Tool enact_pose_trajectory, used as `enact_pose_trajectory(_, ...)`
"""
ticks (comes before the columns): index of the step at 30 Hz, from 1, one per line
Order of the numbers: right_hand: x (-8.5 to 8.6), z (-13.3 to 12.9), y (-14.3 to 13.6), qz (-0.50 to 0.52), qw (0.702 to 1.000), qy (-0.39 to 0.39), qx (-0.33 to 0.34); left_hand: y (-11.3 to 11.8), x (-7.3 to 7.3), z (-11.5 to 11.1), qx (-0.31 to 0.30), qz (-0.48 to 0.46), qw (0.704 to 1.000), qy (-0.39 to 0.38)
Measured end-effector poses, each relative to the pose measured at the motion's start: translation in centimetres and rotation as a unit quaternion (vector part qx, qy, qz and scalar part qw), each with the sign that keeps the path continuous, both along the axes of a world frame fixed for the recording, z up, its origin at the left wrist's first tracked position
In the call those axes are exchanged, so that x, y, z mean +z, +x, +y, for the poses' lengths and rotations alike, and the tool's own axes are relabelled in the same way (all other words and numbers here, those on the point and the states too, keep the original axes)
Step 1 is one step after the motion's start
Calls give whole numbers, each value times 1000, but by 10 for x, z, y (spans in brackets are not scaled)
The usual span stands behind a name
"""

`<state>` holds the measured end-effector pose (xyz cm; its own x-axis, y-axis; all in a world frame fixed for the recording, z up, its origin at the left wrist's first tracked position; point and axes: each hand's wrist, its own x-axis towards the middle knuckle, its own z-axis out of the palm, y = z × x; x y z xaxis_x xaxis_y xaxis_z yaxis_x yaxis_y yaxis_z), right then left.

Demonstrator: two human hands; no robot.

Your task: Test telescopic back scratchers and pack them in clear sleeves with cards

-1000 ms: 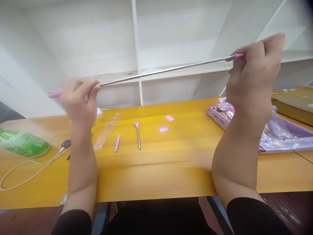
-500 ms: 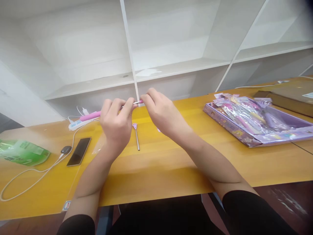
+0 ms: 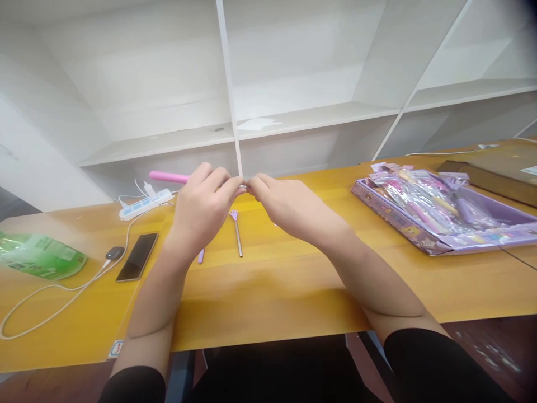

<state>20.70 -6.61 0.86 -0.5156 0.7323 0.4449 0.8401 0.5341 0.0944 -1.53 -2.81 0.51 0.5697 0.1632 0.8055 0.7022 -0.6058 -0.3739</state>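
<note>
My left hand [image 3: 201,207] grips a collapsed telescopic back scratcher by its pink handle [image 3: 168,177], which sticks out to the left of my fist. My right hand [image 3: 285,210] pinches the scratcher's other end, fingertips meeting the left hand's above the yellow table [image 3: 293,280]. On the table under my hands lies a second small scratcher [image 3: 237,232] with a pink claw head and metal shaft, and beside it a purple handle piece [image 3: 201,256], mostly hidden by my left wrist.
A purple tray [image 3: 440,218] of packaged items sits at the right, a brown box [image 3: 495,170] behind it. At the left lie a phone [image 3: 137,256], a white cable [image 3: 50,299], a power strip [image 3: 145,204] and a green packet [image 3: 39,257]. White shelves stand behind the table.
The scratcher, stretched long between my raised hands a second ago, has been pushed together. Both hands came down and met at the middle above the table.
</note>
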Motion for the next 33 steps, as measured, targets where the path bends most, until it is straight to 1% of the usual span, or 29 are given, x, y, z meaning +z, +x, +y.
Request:
enact_pose_trajectory(3,2,0,4,18,999,-27,29,1,-2,-1,-5,3,1000,2)
enact_pose_trajectory(6,3,0,10,34,998,-24,56,3,-2,-2,-14,-2,1000,-8)
enact_pose_trajectory(13,4,1,19,41,994,48,85,-3,8,-5,-68,-17,997,-18)
enact_pose_trajectory(16,4,3,20,55,991,75,100,-4,9,-5,-76,-14,997,-18)
enact_pose_trajectory(20,3,6,25,71,989,90,96,-1,7,-4,-79,-21,997,12)
enact_pose_trajectory(25,6,8,29,95,988,84,90,2,4,0,-86,-43,995,41)
enact_pose_trajectory(30,5,16,27,93,988,98,74,-2,2,10,-60,-63,996,32)
enact_pose_trajectory(33,2,25,25,95,988,101,72,-5,1,21,-62,-71,995,15)
